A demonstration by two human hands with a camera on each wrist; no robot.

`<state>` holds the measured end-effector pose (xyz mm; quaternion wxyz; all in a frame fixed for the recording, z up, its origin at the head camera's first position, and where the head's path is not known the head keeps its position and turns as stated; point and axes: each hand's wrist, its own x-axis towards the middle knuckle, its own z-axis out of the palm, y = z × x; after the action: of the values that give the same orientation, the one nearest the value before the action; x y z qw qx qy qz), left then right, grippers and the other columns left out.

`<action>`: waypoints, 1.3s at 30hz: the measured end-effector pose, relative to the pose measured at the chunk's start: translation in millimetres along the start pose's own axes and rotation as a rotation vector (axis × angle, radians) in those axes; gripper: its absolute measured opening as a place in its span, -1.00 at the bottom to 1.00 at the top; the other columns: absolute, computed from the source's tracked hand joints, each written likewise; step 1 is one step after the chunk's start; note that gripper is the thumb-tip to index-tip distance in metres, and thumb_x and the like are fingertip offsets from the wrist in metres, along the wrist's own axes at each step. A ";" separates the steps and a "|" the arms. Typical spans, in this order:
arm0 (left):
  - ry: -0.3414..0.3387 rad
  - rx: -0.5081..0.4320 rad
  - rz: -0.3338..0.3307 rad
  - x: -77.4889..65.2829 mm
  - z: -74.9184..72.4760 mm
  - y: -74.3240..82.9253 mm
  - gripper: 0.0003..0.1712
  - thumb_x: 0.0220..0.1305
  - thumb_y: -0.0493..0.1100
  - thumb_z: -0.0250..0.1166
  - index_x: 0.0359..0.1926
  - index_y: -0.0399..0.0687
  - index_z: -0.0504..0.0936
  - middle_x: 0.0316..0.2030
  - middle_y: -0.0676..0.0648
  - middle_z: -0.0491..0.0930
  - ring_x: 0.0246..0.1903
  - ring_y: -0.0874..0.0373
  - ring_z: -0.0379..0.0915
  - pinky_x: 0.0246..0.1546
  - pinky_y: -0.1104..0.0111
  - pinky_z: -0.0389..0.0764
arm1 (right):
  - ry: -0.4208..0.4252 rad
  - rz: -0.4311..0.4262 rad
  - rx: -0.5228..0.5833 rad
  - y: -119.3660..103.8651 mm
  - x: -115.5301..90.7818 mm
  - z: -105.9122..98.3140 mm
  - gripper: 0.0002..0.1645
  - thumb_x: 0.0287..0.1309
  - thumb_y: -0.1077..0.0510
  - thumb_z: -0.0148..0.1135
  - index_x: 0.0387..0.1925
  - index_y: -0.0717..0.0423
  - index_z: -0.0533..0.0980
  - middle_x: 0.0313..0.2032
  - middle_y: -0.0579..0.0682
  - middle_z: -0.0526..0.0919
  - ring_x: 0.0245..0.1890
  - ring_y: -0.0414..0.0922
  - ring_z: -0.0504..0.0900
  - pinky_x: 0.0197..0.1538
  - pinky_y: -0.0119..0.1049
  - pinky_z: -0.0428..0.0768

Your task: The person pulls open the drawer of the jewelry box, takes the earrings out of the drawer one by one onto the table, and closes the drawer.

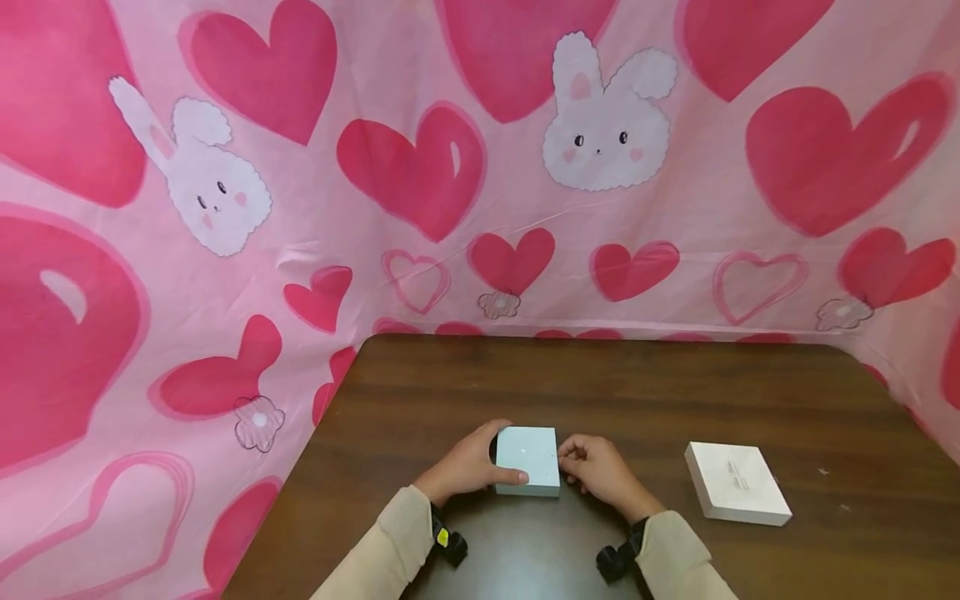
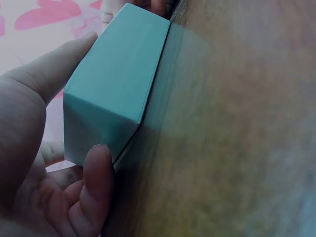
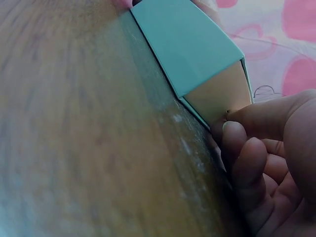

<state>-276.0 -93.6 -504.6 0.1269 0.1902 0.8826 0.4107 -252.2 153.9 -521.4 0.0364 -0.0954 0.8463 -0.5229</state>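
A pale teal drawer box (image 1: 527, 450) lies on the table in front of me. My left hand (image 1: 472, 463) grips its left side, thumb along the near top edge and fingers round the left end. In the left wrist view the teal box (image 2: 118, 64) shows its smooth near side. At the right end my right hand (image 1: 596, 472) has thumb and index fingertip pinched together. The right wrist view shows them against the tan end of the inner drawer (image 3: 219, 91), beside a small dark hole. Whatever the fingertips pinch there is hidden by them.
A white flat box (image 1: 737, 482) with dark lettering lies on the table to the right. The brown wooden table (image 1: 600, 383) is backed by a pink cloth (image 1: 517, 192) with hearts and rabbits. Black wrist cameras (image 1: 453, 548) hang below both sleeves.
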 end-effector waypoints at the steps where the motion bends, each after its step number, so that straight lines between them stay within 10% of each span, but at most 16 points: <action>1: 0.000 0.004 0.002 0.7 -0.2 0.6 0.08 -0.17 0.28 0.56 0.36 0.05 0.31 0.09 0.05 0.41 -0.13 0.12 0.38 -0.23 0.21 0.50 | 0.002 0.001 0.000 -0.5 0.3 -0.7 -0.92 0.17 0.25 0.32 -0.37 0.19 0.58 -0.59 -0.07 0.57 -0.67 -0.11 0.49 -0.64 -0.24 0.49; 23: -0.023 -0.017 -0.030 -1.0 -2.7 4.1 0.11 -0.16 0.28 0.56 0.39 0.07 0.28 0.15 0.00 0.37 -0.11 0.07 0.37 -0.44 0.27 0.54 | 0.006 0.011 -0.015 -2.0 -1.9 -1.3 -0.94 0.18 0.24 0.33 -0.39 0.14 0.58 -0.64 -0.06 0.53 -0.64 -0.10 0.50 -0.63 -0.24 0.49; 39: -0.030 0.032 -0.027 -0.9 -3.8 3.4 0.11 -0.15 0.33 0.52 0.41 0.13 0.26 0.23 0.01 0.35 -0.01 0.10 0.33 -0.08 0.16 0.45 | 0.005 0.011 -0.007 -2.6 -3.2 -1.6 -0.94 0.18 0.25 0.33 -0.39 0.13 0.59 -0.63 -0.05 0.53 -0.63 -0.10 0.49 -0.61 -0.24 0.49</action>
<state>-275.9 -94.6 -499.5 0.1426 0.1863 0.8896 0.3918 -249.0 154.9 -518.5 0.0367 -0.0894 0.8486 -0.5202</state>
